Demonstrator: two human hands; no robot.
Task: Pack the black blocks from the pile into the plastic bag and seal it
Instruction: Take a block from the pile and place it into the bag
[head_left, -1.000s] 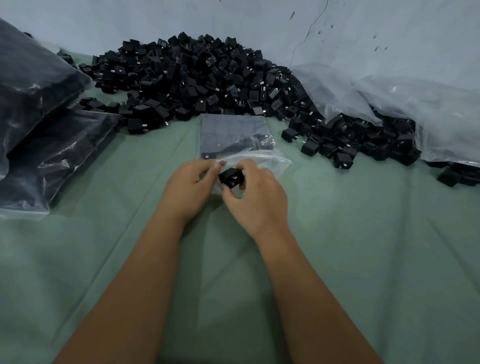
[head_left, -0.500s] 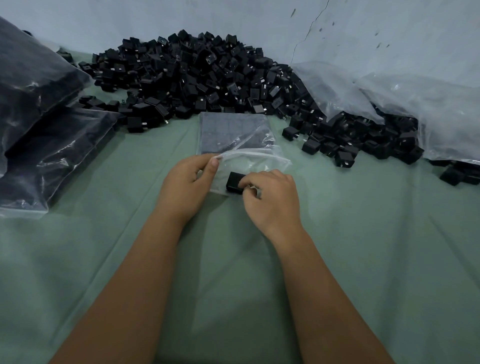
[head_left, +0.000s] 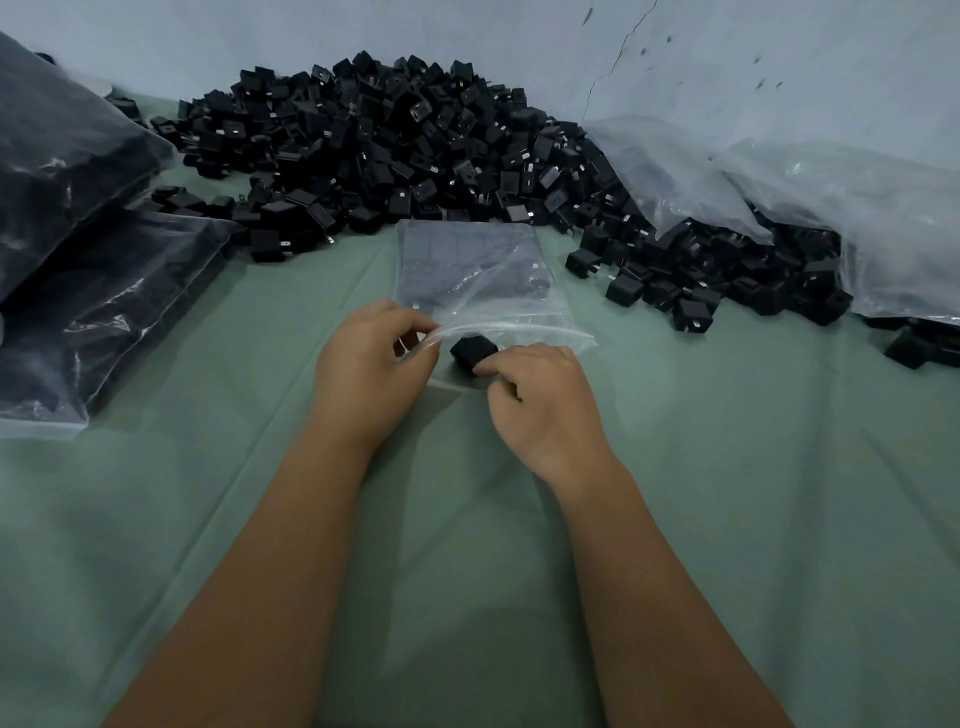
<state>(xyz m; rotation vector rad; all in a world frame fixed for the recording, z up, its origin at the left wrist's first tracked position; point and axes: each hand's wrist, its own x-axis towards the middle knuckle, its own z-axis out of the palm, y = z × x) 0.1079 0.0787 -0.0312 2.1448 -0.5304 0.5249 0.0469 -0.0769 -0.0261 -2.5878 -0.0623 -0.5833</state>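
A clear plastic bag (head_left: 470, 270) lies flat on the green cloth in front of the pile of black blocks (head_left: 395, 150), its open mouth facing me. Rows of black blocks show through its far half. My left hand (head_left: 371, 364) pinches the upper lip of the mouth at its left corner and lifts it. My right hand (head_left: 540, 395) holds one black block (head_left: 472, 352) with its fingertips, and the block sits inside the mouth of the bag.
Filled bags of black blocks (head_left: 88, 291) are stacked at the left. Large crumpled clear bags (head_left: 831, 208) lie at the right over more loose blocks (head_left: 727, 275). A pale wall (head_left: 519, 36) stands behind the pile. Green cloth (head_left: 779, 519) covers the surface.
My right hand has brought the block down from above the bag's mouth and pushed it in. My left hand has kept hold of the lip and lifted it wider.
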